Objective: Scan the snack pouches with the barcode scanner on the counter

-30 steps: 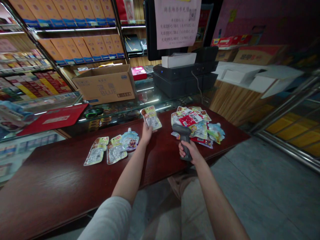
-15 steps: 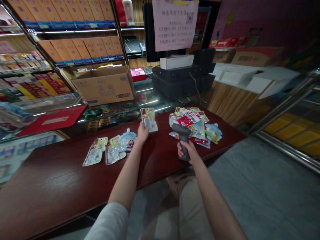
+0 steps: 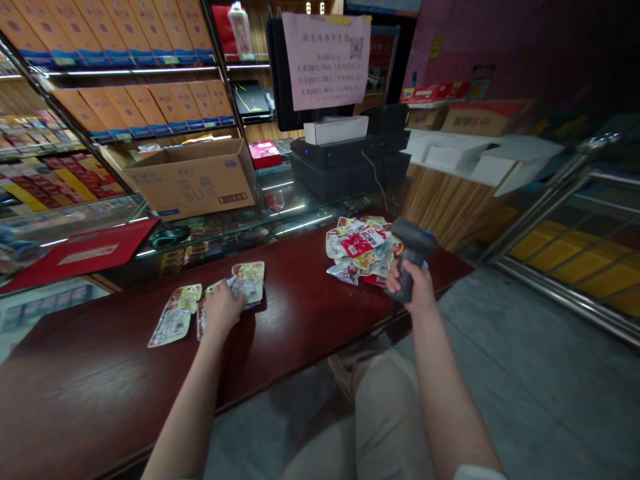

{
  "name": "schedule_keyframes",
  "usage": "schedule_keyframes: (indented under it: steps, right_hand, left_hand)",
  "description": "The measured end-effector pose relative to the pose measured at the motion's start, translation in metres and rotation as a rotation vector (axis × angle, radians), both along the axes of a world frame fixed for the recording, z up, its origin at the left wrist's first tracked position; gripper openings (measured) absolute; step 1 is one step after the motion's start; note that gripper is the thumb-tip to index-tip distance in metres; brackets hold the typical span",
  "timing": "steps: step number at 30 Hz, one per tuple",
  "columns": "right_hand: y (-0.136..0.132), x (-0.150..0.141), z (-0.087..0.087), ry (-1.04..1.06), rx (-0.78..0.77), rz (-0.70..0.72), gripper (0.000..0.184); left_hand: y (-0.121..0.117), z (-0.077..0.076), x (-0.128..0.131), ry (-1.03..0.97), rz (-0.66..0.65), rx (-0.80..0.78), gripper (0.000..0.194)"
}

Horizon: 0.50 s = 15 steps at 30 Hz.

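My left hand is closed on the edge of a yellow-and-brown snack packet, over the left part of the dark red table. Partly hidden under that hand lies another packet, and the spouted blue pouch there is mostly covered. A similar snack packet lies flat just to the left. In my right hand is a dark grey barcode scanner, gripped by its handle and raised above the table. Behind and left of it sits a pile of mixed snack packets, including a red-and-white one on top.
The dark red table borders a glass counter with a cardboard box, a red folder and a computer mouse. A black cash drawer stands below a monitor bearing a paper sign. Metal railing is at right.
My left hand has carried the snack packet leftward over the packets there. My right hand has moved the barcode scanner right and up, away from the pile's front. The view has shifted slightly.
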State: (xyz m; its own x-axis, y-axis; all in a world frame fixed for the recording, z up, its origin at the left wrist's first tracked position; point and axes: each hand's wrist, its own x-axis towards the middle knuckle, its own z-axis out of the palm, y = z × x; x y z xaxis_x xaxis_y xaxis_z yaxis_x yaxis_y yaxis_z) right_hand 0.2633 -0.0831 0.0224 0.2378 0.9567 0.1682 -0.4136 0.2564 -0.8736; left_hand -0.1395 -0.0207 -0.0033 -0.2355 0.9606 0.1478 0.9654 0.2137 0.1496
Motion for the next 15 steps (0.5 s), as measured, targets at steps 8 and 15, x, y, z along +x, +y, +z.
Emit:
schedule_keyframes:
  steps: [8,15]
  right_hand:
    - [-0.022,0.074,0.046,-0.334,-0.079,-0.075,0.035]
    - [0.044,0.113,0.014,-0.368,-0.129,-0.304,0.032]
  left_hand:
    - [0.007,0.008,0.075,-0.085,-0.355,0.284,0.052]
    - [0.047,0.008,0.215,-0.622,-0.887,0.232,0.05]
